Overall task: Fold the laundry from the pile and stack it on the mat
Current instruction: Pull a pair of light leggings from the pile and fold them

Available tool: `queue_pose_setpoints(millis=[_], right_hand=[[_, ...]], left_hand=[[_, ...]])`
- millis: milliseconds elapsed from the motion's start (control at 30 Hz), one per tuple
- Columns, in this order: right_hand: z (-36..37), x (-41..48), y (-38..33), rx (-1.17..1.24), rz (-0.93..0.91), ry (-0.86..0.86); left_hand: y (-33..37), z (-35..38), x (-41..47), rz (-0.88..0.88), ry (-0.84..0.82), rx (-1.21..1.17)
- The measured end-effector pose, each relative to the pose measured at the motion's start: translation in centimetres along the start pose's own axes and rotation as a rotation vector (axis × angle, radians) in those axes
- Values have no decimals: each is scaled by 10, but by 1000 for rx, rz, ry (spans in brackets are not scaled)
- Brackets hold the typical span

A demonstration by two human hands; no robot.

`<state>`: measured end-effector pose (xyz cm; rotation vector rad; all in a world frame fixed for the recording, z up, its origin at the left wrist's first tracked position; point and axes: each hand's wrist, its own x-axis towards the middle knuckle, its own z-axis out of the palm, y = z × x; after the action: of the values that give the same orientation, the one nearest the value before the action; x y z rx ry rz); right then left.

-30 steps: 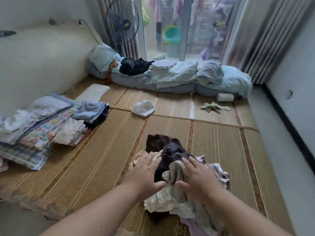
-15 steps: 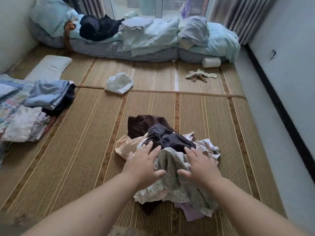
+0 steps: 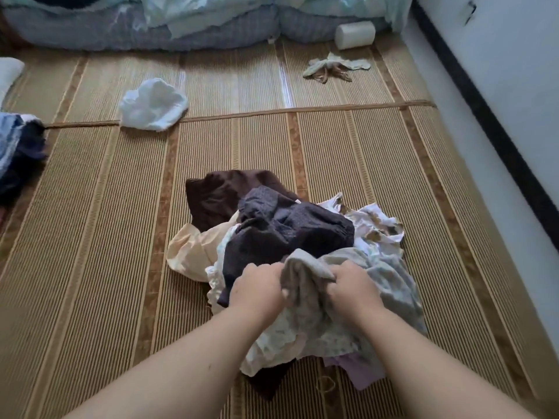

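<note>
A laundry pile (image 3: pixel 290 237) lies in the middle of the woven straw mat (image 3: pixel 90 237). It holds a dark brown piece, a dark navy dotted piece, a cream piece and pale printed cloths. On its near side lies a pale grey floral garment (image 3: pixel 305 300). My left hand (image 3: pixel 257 290) and my right hand (image 3: pixel 352 287) are both closed on the upper edge of that garment, a hand's width apart. At the far left edge, part of a stack of folded clothes (image 3: pixel 18 146) shows.
A crumpled white cloth (image 3: pixel 152 104) lies on the mat beyond the pile. A small greenish cloth (image 3: pixel 332 68) and a white roll (image 3: pixel 355 34) sit near the rolled bedding (image 3: pixel 151 25) at the back. The white wall with a black skirting (image 3: pixel 484 125) runs along the right.
The view has tilted down toward the pile. Both hands, which rested open on top of the laundry, have closed on the pale grey floral garment and bunched its edge.
</note>
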<state>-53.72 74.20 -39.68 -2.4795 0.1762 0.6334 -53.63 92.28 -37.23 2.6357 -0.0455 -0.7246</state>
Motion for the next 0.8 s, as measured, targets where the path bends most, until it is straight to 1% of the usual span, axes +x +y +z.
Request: queue_pose_setpoints(millis=[67,133,200,267,333,433,500,567,667,733,800], right_hand=[[-14,-10,-7,192,-5,-19],[-39,-26,-18,315,22,-39],[-74,-43,-31,356,19,-88],[-109,-61,-43,319,-2,-201],[-151,-82,-65,328,-44,-288],[-217,-118,-104,473,-135,-393],[-254,-140,-132,565,-221,-420],[-281,-156,-155,689,-301,-368],[-307,-171,-185,871,-356,-183],[-318,-179,-201,901,-381,-70],[-324,-183,-213,824,-416,10]], left_hand=[[-2,-4,-4,-7,-16,-63],[0,-17,-13,-2,-30,-160],[7,-46,-27,26,-27,-245],[14,-84,-42,52,-8,-313],[23,-129,-59,87,30,-303],[36,-196,-84,156,41,-366],[44,-237,-102,193,48,-385],[51,-270,-118,238,101,-354],[50,-305,-139,270,168,-270],[45,-320,-147,265,180,-259],[41,-330,-154,231,225,-295]])
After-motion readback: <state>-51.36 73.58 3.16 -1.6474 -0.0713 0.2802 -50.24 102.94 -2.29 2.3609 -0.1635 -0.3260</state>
